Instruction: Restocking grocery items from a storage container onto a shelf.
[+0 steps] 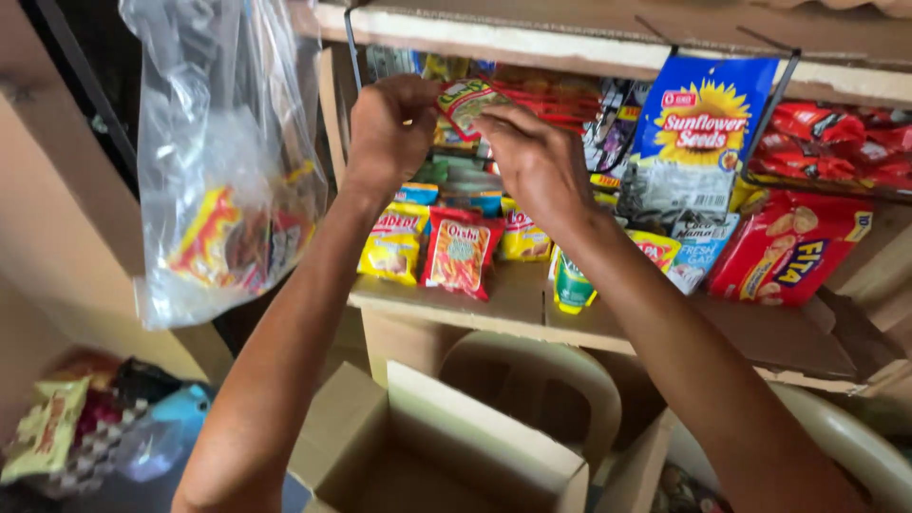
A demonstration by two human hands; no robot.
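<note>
Both my hands are raised to the upper part of a wooden shelf (532, 313). My left hand (391, 128) and my right hand (532, 157) together pinch a small red and green snack packet (465, 100), held in front of a hanging row of similar packets (551, 95). Below the hands, several snack bags stand on the shelf board: a yellow one (391, 245), a red one (458, 253) and another yellow one (522, 237).
A clear plastic bag (223, 161) with red and yellow packets hangs at the left. A blue sunflower seed bag (698, 133) and a red biscuit pack (787, 249) are at the right. Below are an open cardboard box (427, 456) and beige plastic chairs (532, 380).
</note>
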